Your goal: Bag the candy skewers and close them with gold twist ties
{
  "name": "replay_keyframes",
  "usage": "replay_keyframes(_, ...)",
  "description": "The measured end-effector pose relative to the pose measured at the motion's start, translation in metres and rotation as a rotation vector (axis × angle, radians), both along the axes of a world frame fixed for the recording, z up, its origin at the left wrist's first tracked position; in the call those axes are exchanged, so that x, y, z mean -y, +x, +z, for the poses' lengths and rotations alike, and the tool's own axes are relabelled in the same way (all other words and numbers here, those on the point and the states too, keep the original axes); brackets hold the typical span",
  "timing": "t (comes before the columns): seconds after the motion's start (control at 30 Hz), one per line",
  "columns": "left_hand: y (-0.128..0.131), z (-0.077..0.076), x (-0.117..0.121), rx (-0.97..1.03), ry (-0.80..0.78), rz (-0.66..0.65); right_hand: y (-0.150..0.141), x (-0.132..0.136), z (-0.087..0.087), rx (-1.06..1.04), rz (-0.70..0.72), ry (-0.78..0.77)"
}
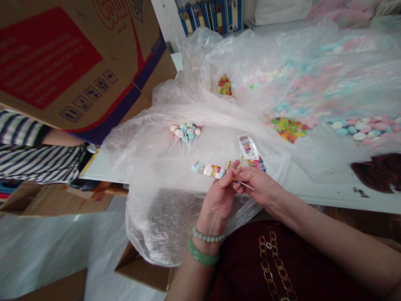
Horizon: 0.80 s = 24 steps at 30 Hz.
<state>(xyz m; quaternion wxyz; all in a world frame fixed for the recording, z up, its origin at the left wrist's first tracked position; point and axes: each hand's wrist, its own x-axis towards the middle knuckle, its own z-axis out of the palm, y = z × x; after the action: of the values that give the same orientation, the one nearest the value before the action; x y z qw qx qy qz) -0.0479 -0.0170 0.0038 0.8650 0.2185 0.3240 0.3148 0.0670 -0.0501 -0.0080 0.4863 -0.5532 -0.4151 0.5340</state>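
Observation:
My left hand (220, 189), with green bracelets at the wrist, is closed around the lower end of a wrapped candy skewer (209, 169). White and rainbow-coloured sweets show through its clear wrapper, which points left. From between the hands a white stick (247, 185) sticks out to the right. My right hand (256, 183) pinches close to the left fingertips at a thin gold twist tie (241, 160); its exact grip is partly hidden. Just behind the hands lie a printed label card (247, 145) and a colourful packet (258, 162).
Clear plastic sheeting (147, 159) covers much of the white table. Lollipop-like sweets on sticks (187, 132) lie at centre left, gummies (290, 128) and pastel marshmallows (363, 127) at right. A large cardboard box (78, 62) fills the upper left, beside a person's striped sleeve (19, 127).

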Motion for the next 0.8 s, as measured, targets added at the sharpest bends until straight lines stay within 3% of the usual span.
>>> replay_keyframes(0.1,-0.010,-0.001,-0.003,-0.123,0.178,-0.092,0.005,0.003,-0.001,-0.258,0.064,-0.152)
replay_keyframes(0.17,-0.013,0.000,-0.005,-0.191,0.285,-0.036,0.010,0.006,0.004,-0.045,0.016,-0.093)
replay_keyframes(0.27,-0.012,0.004,-0.005,-0.191,0.355,0.010,0.017,0.005,0.020,0.325,-0.184,0.093)
replay_keyframes(0.3,-0.010,0.006,-0.005,-0.151,0.334,-0.048,0.017,0.003,0.025,0.308,-0.200,0.123)
replay_keyframes(0.37,-0.006,0.009,-0.002,-0.068,0.253,-0.204,0.016,-0.004,0.034,0.076,-0.106,0.103)
replay_keyframes(0.43,-0.002,0.011,0.001,-0.110,0.206,-0.259,0.011,-0.013,0.038,-0.164,-0.082,0.063)
replay_keyframes(0.5,0.001,0.011,0.003,-0.335,0.283,-0.109,0.005,-0.021,0.035,-0.244,-0.231,0.075)
replay_keyframes(0.57,0.001,0.009,0.005,-0.602,0.472,0.130,0.004,-0.028,0.028,-0.197,-0.381,0.103)
replay_keyframes(0.67,-0.004,0.005,0.004,-0.773,0.717,0.366,0.019,-0.033,0.020,-0.041,-0.339,0.104)
replay_keyframes(0.73,-0.008,0.002,0.000,-0.747,0.692,0.415,0.037,-0.033,0.017,0.209,-0.299,0.125)
replay_keyframes(0.8,-0.011,0.001,-0.006,-0.664,0.536,0.417,0.053,-0.030,0.014,0.588,-0.270,0.120)
